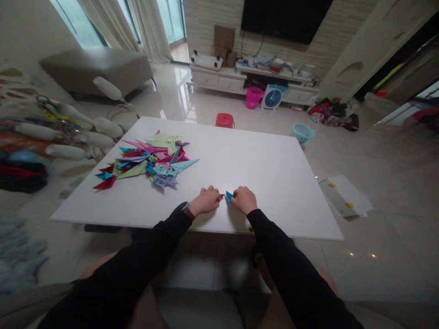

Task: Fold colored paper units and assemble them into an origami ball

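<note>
Near the front edge of the white table [260, 160], my left hand [206, 199] is closed on a small red folded paper piece [222, 196], of which only the tip shows. Just to the right, my right hand [244, 199] pinches a blue folded paper piece [228, 196]. The two papers point toward each other with a narrow gap between them. A pile of folded paper pieces [137, 172] in green, pink, red, blue and purple lies on the table's left part. Most of each held piece is hidden by my fingers.
Beyond the far edge stand a red bucket [224, 120] and, at the far right corner, a light-blue basket [303, 132]. A white board [345, 196] lies on the floor to the right. White lamp arms [99, 128] stand beside the table's left edge.
</note>
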The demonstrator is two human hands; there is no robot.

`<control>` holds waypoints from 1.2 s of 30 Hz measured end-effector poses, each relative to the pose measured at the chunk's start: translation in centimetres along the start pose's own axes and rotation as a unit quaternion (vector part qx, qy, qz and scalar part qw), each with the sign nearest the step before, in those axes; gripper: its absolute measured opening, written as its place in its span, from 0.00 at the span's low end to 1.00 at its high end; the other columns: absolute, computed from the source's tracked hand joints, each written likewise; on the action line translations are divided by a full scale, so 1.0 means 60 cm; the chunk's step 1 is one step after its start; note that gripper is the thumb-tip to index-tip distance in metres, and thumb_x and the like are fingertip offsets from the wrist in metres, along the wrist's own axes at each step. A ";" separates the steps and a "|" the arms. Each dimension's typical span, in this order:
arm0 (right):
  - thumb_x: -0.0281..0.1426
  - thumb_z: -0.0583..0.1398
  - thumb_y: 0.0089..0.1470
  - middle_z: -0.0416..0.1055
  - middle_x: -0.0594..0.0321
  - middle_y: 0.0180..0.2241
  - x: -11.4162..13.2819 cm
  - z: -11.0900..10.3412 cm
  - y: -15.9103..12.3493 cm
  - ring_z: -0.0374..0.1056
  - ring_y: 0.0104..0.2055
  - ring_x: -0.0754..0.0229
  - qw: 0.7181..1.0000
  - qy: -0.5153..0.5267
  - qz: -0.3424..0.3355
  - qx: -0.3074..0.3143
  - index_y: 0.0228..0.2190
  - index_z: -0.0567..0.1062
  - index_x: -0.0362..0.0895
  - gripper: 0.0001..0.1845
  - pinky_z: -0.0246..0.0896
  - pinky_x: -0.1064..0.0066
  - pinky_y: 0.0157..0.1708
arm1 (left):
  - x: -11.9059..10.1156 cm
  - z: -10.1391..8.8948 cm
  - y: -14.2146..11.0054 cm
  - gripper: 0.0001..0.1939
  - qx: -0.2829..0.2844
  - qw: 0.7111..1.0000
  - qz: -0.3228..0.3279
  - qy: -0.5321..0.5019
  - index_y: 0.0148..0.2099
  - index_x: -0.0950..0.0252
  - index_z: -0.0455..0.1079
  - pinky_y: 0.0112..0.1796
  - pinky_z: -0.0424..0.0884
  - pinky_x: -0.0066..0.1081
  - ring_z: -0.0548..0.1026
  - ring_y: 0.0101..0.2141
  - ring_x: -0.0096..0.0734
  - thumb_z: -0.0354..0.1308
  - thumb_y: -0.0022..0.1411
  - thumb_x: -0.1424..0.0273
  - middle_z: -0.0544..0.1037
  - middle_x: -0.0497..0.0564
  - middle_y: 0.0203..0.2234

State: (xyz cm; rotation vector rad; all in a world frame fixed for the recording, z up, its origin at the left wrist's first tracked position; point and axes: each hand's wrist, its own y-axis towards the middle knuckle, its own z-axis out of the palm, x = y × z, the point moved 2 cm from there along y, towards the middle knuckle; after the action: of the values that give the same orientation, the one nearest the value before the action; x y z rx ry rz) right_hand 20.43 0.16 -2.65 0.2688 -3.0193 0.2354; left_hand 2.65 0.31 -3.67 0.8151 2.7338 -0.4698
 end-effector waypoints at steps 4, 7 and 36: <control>0.33 0.60 0.60 0.79 0.52 0.39 0.010 0.003 -0.006 0.72 0.45 0.53 1.000 0.003 -0.003 -0.002 0.33 0.84 0.45 0.12 0.63 0.68 0.40 | -0.011 -0.005 -0.004 0.15 0.033 0.999 -0.033 -0.019 0.43 0.64 0.78 0.44 0.70 0.41 0.75 0.46 0.47 0.53 0.67 0.63 0.79 0.61 0.44; 0.33 0.60 0.59 0.79 0.52 0.38 0.017 0.007 -0.012 0.73 0.43 0.54 1.000 0.001 -0.004 0.003 0.33 0.84 0.45 0.11 0.63 0.69 0.38 | -0.018 -0.006 -0.009 0.16 0.045 0.998 -0.031 -0.029 0.46 0.63 0.79 0.43 0.71 0.40 0.77 0.45 0.47 0.53 0.68 0.62 0.80 0.62 0.44; 0.37 0.59 0.60 0.81 0.55 0.40 0.032 -0.009 -0.024 0.75 0.44 0.53 0.998 0.010 -0.011 0.060 0.36 0.82 0.46 0.12 0.61 0.68 0.39 | -0.008 -0.035 -0.027 0.15 0.038 0.998 -0.025 -0.045 0.50 0.60 0.77 0.47 0.71 0.40 0.76 0.49 0.46 0.53 0.67 0.65 0.78 0.57 0.48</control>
State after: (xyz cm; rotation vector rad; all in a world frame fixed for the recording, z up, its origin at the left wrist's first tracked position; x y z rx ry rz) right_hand 18.84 -1.50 -1.71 0.3065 -2.9859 0.4167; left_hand 1.79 -0.44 -1.23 0.7263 2.6729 -0.6087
